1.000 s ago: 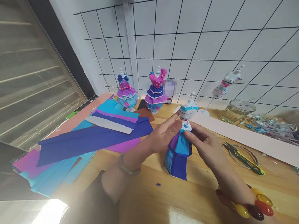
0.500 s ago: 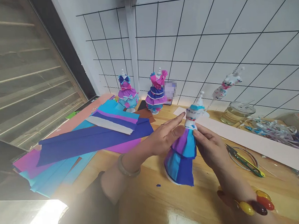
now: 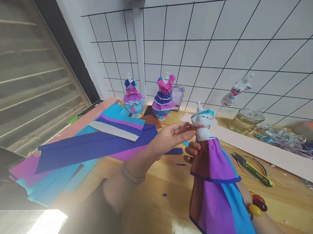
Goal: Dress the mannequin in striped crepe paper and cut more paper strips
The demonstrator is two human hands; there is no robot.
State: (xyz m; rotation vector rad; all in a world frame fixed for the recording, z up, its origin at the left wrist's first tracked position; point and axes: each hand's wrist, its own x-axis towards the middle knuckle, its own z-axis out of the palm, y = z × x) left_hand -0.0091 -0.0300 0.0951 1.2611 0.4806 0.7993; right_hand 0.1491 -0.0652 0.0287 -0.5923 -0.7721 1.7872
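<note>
We hold a small white dress form [image 3: 202,124] over the table [image 3: 152,219], its skirt [image 3: 216,191] in brown, purple and blue tiers
Our left hand [image 3: 171,139] is beside its waist, fingers loosely together, thumb apart; our right hand [image 3: 192,152] curls its visible fingers at the skirt, which hides the rest; we can't make out what the clear round tub [image 3: 247,121] contains; tangled strips [image 3: 282,137] and a cutter [image 3: 252,169] lie nearby
</note>
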